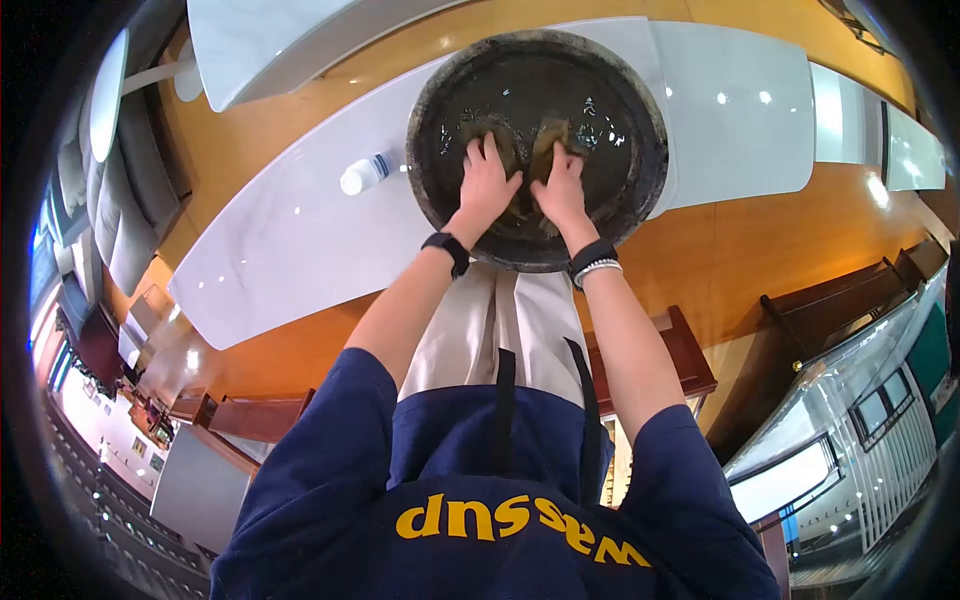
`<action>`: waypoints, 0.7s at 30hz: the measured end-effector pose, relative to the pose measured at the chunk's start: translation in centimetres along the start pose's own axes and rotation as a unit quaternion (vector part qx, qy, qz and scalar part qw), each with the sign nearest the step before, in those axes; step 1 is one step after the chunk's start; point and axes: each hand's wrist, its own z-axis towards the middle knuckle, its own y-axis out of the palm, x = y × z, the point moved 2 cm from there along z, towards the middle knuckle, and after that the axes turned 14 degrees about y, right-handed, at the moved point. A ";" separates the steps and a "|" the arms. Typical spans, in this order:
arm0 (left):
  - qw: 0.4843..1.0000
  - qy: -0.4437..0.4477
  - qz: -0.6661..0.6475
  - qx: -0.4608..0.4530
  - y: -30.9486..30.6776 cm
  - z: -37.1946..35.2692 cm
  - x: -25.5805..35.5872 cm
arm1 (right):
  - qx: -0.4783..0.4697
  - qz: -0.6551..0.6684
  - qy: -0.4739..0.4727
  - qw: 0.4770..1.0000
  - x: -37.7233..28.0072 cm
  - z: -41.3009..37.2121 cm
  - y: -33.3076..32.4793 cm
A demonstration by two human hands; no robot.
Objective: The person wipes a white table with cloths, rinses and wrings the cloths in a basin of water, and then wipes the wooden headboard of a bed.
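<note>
A wide round basin [430, 205] with a dark, worn rim holds water. Both of my hands reach down into it. Under the fingers of my left hand [486, 185] lies a wet, brownish, cloth-like clump [508, 150], gripped with the thumb to its right. My right hand [562, 192] bends its fingers over another brownish part [546, 150] close beside the first. Whether these are one piece or two I cannot tell. Light glints on the water around the fingers.
The basin stands on a long white curved table [290, 230]. To its left, a white bottle with a blue label [365, 174] lies on the tabletop. Another white table [260, 40] is beyond, and dark wooden furniture [830, 300] stands to the right.
</note>
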 end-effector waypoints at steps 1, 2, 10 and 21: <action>1.000 -0.003 -0.001 -0.004 -0.1 0.6 0.1 | -0.004 -0.001 0.003 1.000 -0.2 0.2 -0.3; 1.000 -0.024 0.012 0.002 -0.5 1.4 -0.1 | 0.043 0.028 0.037 0.998 -0.5 0.3 -0.8; 0.999 0.031 0.038 -0.018 -0.9 2.4 0.1 | 0.026 -0.052 0.011 0.998 -0.2 0.3 -0.7; 0.997 0.063 -0.050 -0.008 -1.8 -0.2 -0.9 | 0.091 0.010 0.019 0.996 1.8 0.7 -0.8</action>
